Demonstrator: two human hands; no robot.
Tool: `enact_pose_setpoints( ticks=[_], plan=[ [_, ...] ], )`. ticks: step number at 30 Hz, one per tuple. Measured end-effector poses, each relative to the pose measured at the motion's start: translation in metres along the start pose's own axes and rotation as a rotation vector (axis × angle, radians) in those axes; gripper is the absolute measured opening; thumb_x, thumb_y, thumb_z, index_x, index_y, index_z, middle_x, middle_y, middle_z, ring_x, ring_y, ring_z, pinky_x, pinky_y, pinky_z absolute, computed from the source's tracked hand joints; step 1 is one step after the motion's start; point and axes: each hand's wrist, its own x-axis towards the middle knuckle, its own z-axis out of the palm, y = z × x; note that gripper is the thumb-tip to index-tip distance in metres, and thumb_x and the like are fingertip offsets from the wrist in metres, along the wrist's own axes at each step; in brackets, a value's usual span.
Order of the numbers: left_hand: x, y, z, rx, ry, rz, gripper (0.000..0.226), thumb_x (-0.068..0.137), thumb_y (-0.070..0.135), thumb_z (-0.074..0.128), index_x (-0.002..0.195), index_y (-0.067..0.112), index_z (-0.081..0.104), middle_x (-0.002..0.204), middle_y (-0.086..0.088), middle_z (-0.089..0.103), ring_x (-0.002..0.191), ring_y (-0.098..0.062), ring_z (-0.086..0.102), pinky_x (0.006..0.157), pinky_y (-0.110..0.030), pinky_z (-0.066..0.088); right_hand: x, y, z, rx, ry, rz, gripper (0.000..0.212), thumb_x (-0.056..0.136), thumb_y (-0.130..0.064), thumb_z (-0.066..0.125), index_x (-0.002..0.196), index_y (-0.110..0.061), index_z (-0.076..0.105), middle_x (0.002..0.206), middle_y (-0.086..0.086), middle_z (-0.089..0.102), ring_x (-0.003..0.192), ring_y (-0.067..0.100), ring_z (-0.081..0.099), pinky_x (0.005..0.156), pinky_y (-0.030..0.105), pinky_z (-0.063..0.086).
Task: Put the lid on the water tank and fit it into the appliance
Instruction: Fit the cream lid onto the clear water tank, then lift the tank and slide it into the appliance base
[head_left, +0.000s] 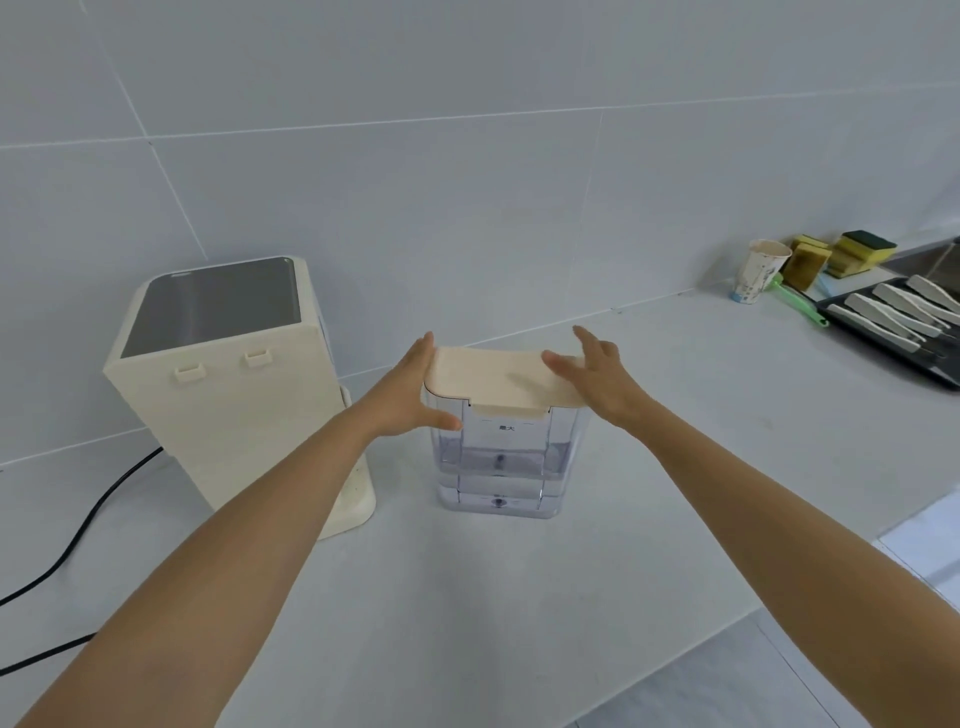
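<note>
While the clear water tank (497, 462) stands upright on the white counter (519, 571), one cream lid (501, 376) sits on its top, between two hands. Left hand (410, 392), fingers spread, touches the lid's left edge, thumb against the tank wall. Right hand (597, 374), fingers spread, rests on the lid's right end. Small dark characters mark the tank's front; they are too small to read. One cream appliance (228, 395) stands just left of the tank, apart from it. Far right: one paper cup (758, 270), three sponges (836, 257), one dark tray (883, 353).
</note>
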Motion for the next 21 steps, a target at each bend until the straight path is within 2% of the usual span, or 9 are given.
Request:
enact_pose_setpoints(
  ticks=[2,4,6,7,8,10,12,17,21],
  plan=[
    [0.001,-0.007,0.008,-0.097,0.012,-0.051,0.119,0.068,0.027,0.077,0.144,0.015,-0.013,0.158,-0.002,-0.002,0.145,-0.019,0.007,0.116,-0.033,0.014,-0.006,0.006,-0.002,0.196,-0.021,0.004,0.087,0.083,-0.045,0.054,0.147,-0.024,-0.001,0.157,0.006,0.002,0.144,0.027,0.014,0.114,0.044,0.019],
    [0.003,-0.015,0.015,-0.174,-0.002,-0.091,0.122,0.066,0.025,0.079,0.144,0.017,-0.015,0.158,-0.002,0.003,0.144,-0.021,0.012,0.115,-0.035,0.017,-0.010,0.016,-0.001,0.269,-0.042,0.002,0.105,0.077,-0.039,0.065,0.146,-0.024,-0.013,0.158,0.003,-0.002,0.145,0.023,0.009,0.117,0.044,0.016],
    [0.006,-0.020,0.019,-0.222,-0.013,-0.101,0.124,0.064,0.024,0.081,0.145,0.019,-0.012,0.158,-0.001,0.009,0.143,-0.021,0.017,0.115,-0.035,0.020,-0.011,0.028,0.003,0.269,-0.070,-0.006,0.118,0.072,-0.028,0.073,0.144,-0.021,-0.021,0.156,-0.003,0.006,0.144,0.019,0.014,0.117,0.040,0.020],
    [0.007,-0.023,0.021,-0.239,-0.020,-0.098,0.123,0.063,0.023,0.082,0.146,0.020,-0.009,0.157,-0.001,0.013,0.142,-0.021,0.019,0.114,-0.035,0.022,-0.012,0.033,0.006,0.269,-0.091,-0.013,0.119,0.072,-0.021,0.073,0.143,-0.018,-0.022,0.150,-0.007,0.015,0.140,0.016,0.020,0.113,0.032,0.025],
    [0.008,-0.024,0.023,-0.252,-0.025,-0.096,0.120,0.063,0.021,0.082,0.146,0.021,-0.004,0.155,-0.001,0.018,0.141,-0.021,0.021,0.112,-0.034,0.023,-0.012,0.038,0.009,0.273,-0.110,-0.022,0.116,0.073,-0.014,0.073,0.144,-0.016,-0.019,0.140,-0.010,0.022,0.133,0.013,0.026,0.105,0.023,0.032],
    [0.010,-0.024,0.027,-0.272,-0.030,-0.100,0.111,0.064,0.017,0.081,0.146,0.021,0.005,0.151,-0.002,0.026,0.139,-0.021,0.024,0.109,-0.031,0.026,-0.013,0.045,0.015,0.264,-0.104,-0.069,0.099,0.071,-0.006,0.074,0.141,-0.016,0.004,0.130,-0.008,0.032,0.123,0.012,0.035,0.087,0.016,0.039],
    [0.012,-0.026,0.031,-0.311,-0.050,-0.109,0.108,0.065,0.014,0.080,0.145,0.020,0.008,0.151,-0.002,0.027,0.140,-0.020,0.023,0.107,-0.027,0.025,-0.010,0.052,0.021,0.259,-0.088,-0.087,0.094,0.068,-0.003,0.076,0.137,-0.017,0.014,0.134,-0.003,0.036,0.122,0.012,0.037,0.093,0.020,0.034],
    [0.016,-0.030,0.037,-0.370,-0.069,-0.133,0.109,0.062,0.013,0.082,0.145,0.018,0.012,0.151,-0.002,0.027,0.140,-0.019,0.024,0.111,-0.030,0.024,-0.001,0.071,0.033,0.202,-0.148,-0.020,0.110,0.062,-0.007,0.080,0.145,-0.020,0.008,0.149,0.000,0.029,0.137,0.019,0.030,0.110,0.034,0.030],
    [0.018,-0.030,0.038,-0.368,-0.046,-0.146,0.099,0.066,0.011,0.080,0.142,0.015,0.017,0.147,-0.003,0.032,0.138,-0.019,0.028,0.105,-0.026,0.027,0.004,0.073,0.038,0.160,-0.113,0.070,0.107,0.062,-0.010,0.081,0.143,-0.016,0.012,0.147,0.009,0.033,0.137,0.026,0.031,0.107,0.038,0.032]
  ],
)
